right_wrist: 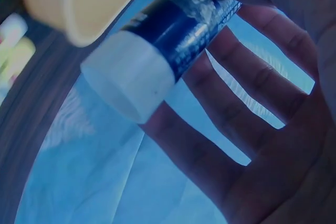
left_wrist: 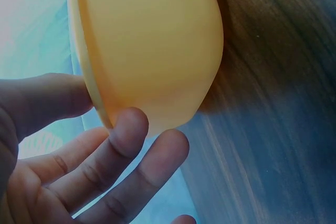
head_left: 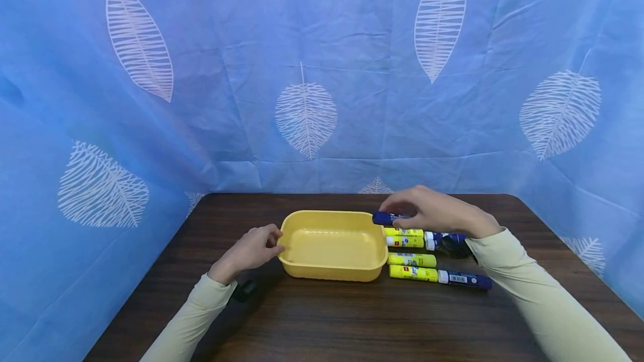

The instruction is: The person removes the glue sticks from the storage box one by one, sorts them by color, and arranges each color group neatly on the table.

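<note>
My left hand [head_left: 254, 247] holds the left end of a yellow plastic tray [head_left: 332, 274], with fingers at its rim in the left wrist view. My right hand [head_left: 435, 211] grips a dark blue glue stick [head_left: 383, 218] near the tray's back right corner. In the right wrist view, this glue stick [right_wrist: 173, 30] has a white end pointing away from the palm, and the thumb lies across its far part. The tray's visible inside floor is bare.
Several yellow glue sticks [head_left: 412, 272] lie along the tray's right side on the dark wooden table [head_left: 322, 323]. Right of them lie blue glue sticks [head_left: 465, 279], partly hidden by the right wrist. A blue leaf-print cloth [head_left: 352, 127] hangs behind the table.
</note>
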Demonstrator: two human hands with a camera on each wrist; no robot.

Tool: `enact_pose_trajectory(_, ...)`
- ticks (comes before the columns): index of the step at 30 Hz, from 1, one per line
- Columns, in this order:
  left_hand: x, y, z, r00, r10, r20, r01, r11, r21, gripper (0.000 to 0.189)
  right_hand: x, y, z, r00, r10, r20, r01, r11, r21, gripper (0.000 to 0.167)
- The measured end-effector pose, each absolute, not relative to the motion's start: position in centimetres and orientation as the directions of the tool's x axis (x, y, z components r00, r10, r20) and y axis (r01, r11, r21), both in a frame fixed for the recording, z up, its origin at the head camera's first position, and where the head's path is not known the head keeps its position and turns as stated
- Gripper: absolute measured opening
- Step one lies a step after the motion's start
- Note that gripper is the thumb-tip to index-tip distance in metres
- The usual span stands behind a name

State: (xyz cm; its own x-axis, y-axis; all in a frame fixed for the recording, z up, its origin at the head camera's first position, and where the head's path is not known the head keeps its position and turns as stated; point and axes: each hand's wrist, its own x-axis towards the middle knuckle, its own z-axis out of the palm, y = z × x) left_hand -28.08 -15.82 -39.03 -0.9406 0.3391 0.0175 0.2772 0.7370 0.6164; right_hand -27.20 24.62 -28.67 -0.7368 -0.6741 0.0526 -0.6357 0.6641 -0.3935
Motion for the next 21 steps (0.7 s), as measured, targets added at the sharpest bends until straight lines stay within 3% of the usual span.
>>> enact_pose_trajectory(3, -28.1, -15.8, -39.1, -0.943, 0.333, 0.015, 0.27, 0.735, 0.622, 0.028, -26.5, 26.5, -29.1, -0.745, -0.664, 0.073, -0.642, 0.682, -0.351, 0.031)
enact_pose_trajectory(9, -28.0, -15.9, -39.1, -0.945, 0.327, 0.014, 0.26, 0.725, 0.637, 0.029, -25.4, 29.5, -29.9, -0.797, -0.602, 0.057, -0.575, 0.726, -0.377, 0.033)
enact_pose_trajectory(21, -27.7, -15.8, -38.8, -0.934, 0.357, 0.024, 0.287, 0.706, 0.647, 0.029, -24.7, 34.4, -32.9, -0.799, -0.598, 0.063, -0.578, 0.735, -0.355, 0.032)
